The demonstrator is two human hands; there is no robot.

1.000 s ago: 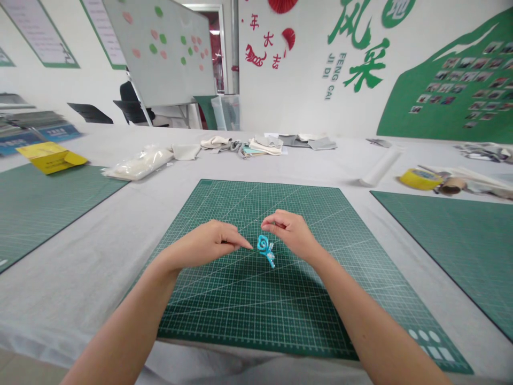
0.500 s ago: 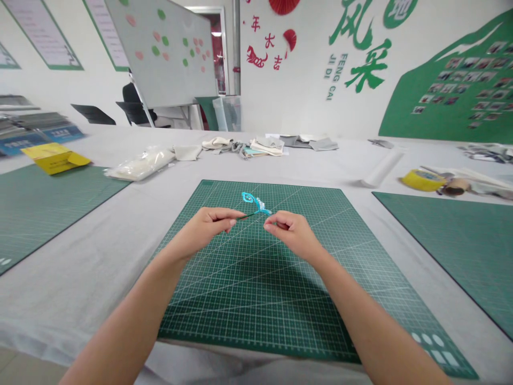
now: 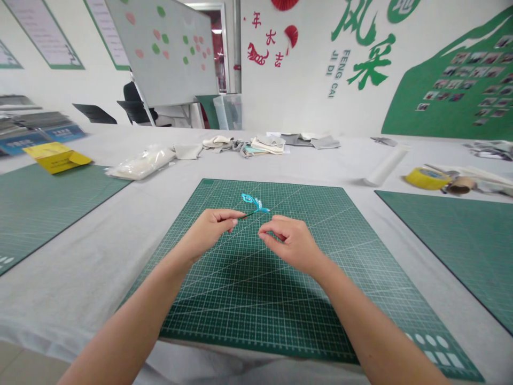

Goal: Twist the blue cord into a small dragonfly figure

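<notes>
ornament (image 3: 259, 205) in left fingers (image 3: 228, 214), clear bag (image 3: 121, 170) holding white material (image 3: 147, 160)

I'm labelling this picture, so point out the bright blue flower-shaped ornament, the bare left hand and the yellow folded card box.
Bright blue flower-shaped ornament (image 3: 257, 207): head view, near where its branches join.
Bare left hand (image 3: 209, 229): head view, back of the hand.
Yellow folded card box (image 3: 62, 162): head view, front panel.

Left hand (image 3: 210, 230): we pinch a bright blue, looped ornament (image 3: 257, 206) with whitish speckles by its thin dark stem (image 3: 247, 215).
Right hand (image 3: 295, 241): we hold it half-curled near the ornament's blue tip.
Green gridded rectangular mat (image 3: 260, 289): beneath our hands.
Yellow tape roll (image 3: 425, 179): to our right.
</notes>
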